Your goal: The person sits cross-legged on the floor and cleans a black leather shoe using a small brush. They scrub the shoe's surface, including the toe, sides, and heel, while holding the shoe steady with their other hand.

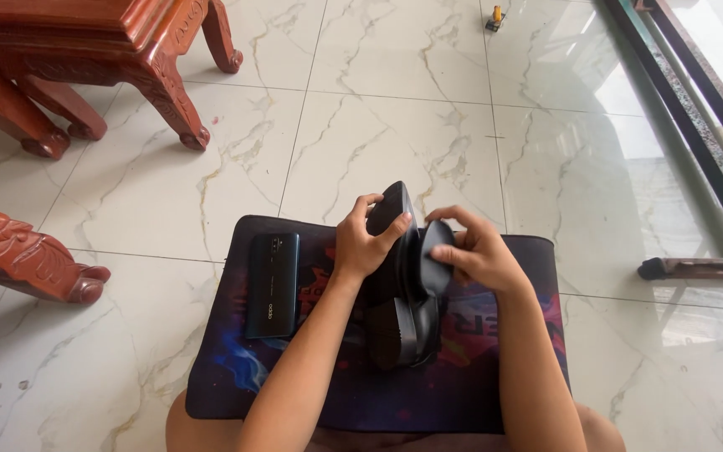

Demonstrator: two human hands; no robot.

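Observation:
A dark grey device with a tall flat panel and a ribbed base stands on a dark mouse mat spread on the floor. My left hand grips the upper part of the flat panel. My right hand pinches a round dark disc-shaped part at the device's right side. A dark green phone lies face down on the mat, just left of my left forearm.
Carved red wooden furniture legs stand at the upper left, and another carved piece sits at the left edge. A sliding door track runs along the right. A small yellow object lies far off on the marble floor.

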